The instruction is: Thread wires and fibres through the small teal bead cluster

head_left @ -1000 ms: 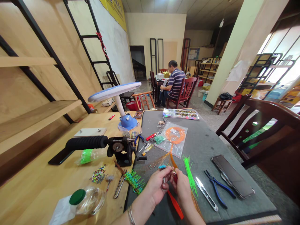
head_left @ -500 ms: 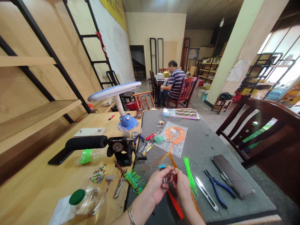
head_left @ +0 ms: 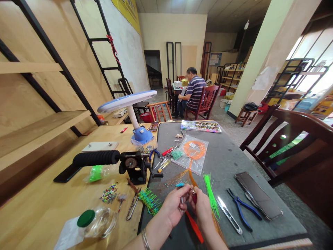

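Note:
Both hands meet low in the middle, over the grey mat (head_left: 226,163). My left hand (head_left: 173,206) is closed in a pinch on a small metal piece with a teal tuft at its top. My right hand (head_left: 203,206) is closed around a small dark red part and an orange strand (head_left: 191,178) that rises from the fingers. A red-orange strip (head_left: 195,227) lies under the hands. Bright green strands (head_left: 210,192) lie just right of my right hand, and a bundle of green and teal strands (head_left: 149,201) lies to the left.
A black hand-crank tool with a foam handle (head_left: 130,165) stands to the left, near loose beads (head_left: 109,193) and a green-lidded jar (head_left: 97,220). Blue pliers (head_left: 243,208), tweezers (head_left: 229,215) and a phone (head_left: 257,199) lie to the right. A person sits at a far table.

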Available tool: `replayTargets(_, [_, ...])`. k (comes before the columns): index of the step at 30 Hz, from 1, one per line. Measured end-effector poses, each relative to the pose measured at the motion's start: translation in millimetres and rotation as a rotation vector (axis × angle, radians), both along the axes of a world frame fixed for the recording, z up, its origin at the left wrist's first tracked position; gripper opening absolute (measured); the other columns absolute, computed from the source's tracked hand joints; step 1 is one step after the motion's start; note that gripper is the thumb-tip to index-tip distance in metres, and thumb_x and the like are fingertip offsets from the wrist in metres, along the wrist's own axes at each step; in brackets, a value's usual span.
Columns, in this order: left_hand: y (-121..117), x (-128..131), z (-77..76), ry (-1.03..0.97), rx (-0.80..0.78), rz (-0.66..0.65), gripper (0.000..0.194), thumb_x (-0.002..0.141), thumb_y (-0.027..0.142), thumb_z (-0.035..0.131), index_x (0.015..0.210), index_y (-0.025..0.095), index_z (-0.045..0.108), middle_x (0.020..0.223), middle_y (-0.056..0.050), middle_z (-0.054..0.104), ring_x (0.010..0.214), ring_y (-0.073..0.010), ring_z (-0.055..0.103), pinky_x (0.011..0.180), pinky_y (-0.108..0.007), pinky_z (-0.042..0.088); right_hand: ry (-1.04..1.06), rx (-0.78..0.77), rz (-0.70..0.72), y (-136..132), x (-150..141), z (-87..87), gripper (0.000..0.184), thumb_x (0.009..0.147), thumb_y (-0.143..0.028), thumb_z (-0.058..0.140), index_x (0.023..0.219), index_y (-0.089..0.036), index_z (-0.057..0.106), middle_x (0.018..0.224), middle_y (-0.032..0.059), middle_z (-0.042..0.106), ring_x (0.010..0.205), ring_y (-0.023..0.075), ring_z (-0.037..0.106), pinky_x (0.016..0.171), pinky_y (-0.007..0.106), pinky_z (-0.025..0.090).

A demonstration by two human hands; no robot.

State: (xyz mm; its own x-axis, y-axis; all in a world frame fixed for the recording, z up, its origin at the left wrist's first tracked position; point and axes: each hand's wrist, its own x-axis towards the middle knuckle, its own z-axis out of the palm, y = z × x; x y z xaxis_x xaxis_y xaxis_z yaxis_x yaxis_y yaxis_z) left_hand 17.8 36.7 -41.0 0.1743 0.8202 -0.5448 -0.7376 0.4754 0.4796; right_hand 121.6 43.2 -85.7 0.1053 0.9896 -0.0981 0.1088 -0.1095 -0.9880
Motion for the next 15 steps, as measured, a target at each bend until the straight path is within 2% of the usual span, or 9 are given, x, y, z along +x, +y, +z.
replayTargets(4, [-0.3, -1.0, 4.3, -0.015, -0.051, -0.008, 0.009, 0.077, 0.015, 0.067, 0.077, 0.006, 0.068, 0.069, -0.006, 0.067, 0.051, -0.0054, 0.059, 0.029, -0.009, 0.023, 0.142, -0.102, 0.032, -1.9, 7.6, 15.3, 0.05, 0.082, -0.059, 0.041, 0.056, -0.02, 0.056, 0.048, -0.0002, 0.053, 0.042, 0.0126, 0.041, 0.041, 0.025, 0.029])
replayTargets(9, [-1.1, -3.4, 1.9, -0.091, -0.132, -0.041, 0.01, 0.078, 0.016, 0.066, 0.08, 0.006, 0.067, 0.078, -0.009, 0.071, 0.063, -0.0089, 0.065, 0.029, -0.009, 0.024, 0.061, -0.079, -0.047, 0.0, 36.6, 31.0, 0.058, 0.078, -0.069, 0.041, 0.051, -0.02, 0.055, 0.043, -0.002, 0.044, 0.043, 0.0135, 0.039, 0.045, 0.027, 0.029])
replayTargets(12, [-1.7, -4.9, -2.2, -0.203, -0.17, -0.073, 0.009, 0.076, 0.016, 0.069, 0.075, 0.008, 0.065, 0.082, -0.008, 0.071, 0.064, -0.0091, 0.065, 0.029, -0.009, 0.025, -0.094, -0.046, -0.103, 3.2, 60.6, 29.3, 0.061, 0.079, -0.071, 0.034, 0.058, -0.019, 0.058, 0.046, -0.0016, 0.046, 0.046, 0.0151, 0.043, 0.048, 0.027, 0.031])
replayTargets(15, [-2.3, -6.0, -4.9, -0.286, -0.204, -0.108, 0.01, 0.075, 0.015, 0.069, 0.074, 0.008, 0.063, 0.081, -0.007, 0.07, 0.063, -0.0094, 0.064, 0.03, -0.009, 0.026, -0.434, 0.019, -0.089, 7.4, 84.6, 24.4, 0.058, 0.085, -0.064, 0.027, 0.075, -0.02, 0.063, 0.056, 0.0017, 0.057, 0.055, 0.0188, 0.052, 0.054, 0.028, 0.036])
